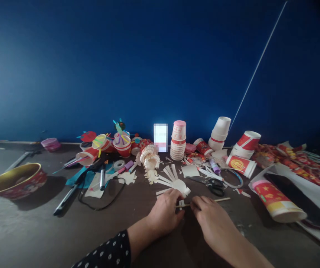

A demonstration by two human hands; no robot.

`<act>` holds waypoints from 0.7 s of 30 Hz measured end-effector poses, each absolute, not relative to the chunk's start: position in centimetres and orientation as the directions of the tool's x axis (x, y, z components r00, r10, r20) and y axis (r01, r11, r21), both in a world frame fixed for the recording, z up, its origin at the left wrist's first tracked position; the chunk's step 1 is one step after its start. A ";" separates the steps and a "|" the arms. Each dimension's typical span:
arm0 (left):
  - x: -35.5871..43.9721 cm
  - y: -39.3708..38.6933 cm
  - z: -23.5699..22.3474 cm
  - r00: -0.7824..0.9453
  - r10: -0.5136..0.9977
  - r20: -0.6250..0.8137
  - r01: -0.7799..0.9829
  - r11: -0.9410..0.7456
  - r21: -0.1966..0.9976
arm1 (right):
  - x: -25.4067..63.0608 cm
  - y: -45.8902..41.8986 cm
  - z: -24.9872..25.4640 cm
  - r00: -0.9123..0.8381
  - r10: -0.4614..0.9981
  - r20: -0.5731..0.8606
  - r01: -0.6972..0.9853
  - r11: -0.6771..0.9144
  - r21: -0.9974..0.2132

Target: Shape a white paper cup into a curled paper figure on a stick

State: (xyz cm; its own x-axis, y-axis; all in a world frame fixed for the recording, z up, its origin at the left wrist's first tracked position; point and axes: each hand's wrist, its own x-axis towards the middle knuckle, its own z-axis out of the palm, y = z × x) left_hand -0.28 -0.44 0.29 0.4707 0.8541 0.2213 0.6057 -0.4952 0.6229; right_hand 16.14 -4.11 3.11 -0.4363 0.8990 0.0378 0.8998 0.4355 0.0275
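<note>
My left hand (167,213) is closed at the left end of the thin stick (222,200), with the thumb low and the fingers bent over the top. My right hand (207,211) is closed on the stick too, near its middle. I can't tell how hard I squeeze. I think I use two hands because the stick is skinny and round, and one hand alone might let it roll or tip. The stick goes across a narrow strip of the white paper cutout (178,185), so I guess my hands sit close together to hold the paper and the stick in line. The black scissors (217,188) lie just right of the cutout, maybe so they are easy to reach.

The stick is low in the middle of the frame, just below the cutout's round part. Its long way goes side to side. One end is at my left fingers, and the other pokes out past my right hand, toward the right side of the frame and a little bit up. The cutout lies flat on the brown table (65,238). Its strips spread like sun rays to the left and upper left, and a curled bit (186,192) sits at its lower right edge.
</note>
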 end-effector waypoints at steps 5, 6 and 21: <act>-0.4 -0.4 0.2 0.469 0.838 0.279 0.551 -0.525 0.649 | 16.0 -3.8 2.7 -0.442 0.896 0.042 0.896 0.438 0.079; -0.4 -0.4 0.2 0.465 0.838 0.287 0.545 -0.526 0.653 | 15.9 -3.8 2.6 -0.442 0.896 0.048 0.895 0.437 0.092; -0.3 0.0 0.0 0.394 0.848 0.354 0.534 -0.525 0.663 | 15.6 -3.2 2.6 -0.418 0.907 0.054 0.905 0.411 0.110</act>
State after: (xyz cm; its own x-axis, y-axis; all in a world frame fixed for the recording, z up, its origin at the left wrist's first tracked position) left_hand -0.32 0.05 0.04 0.3940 0.8480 0.3544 0.5337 -0.5250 0.6630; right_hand 15.59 -3.20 2.59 -0.4184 0.9067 0.0539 0.9050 0.4111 0.1095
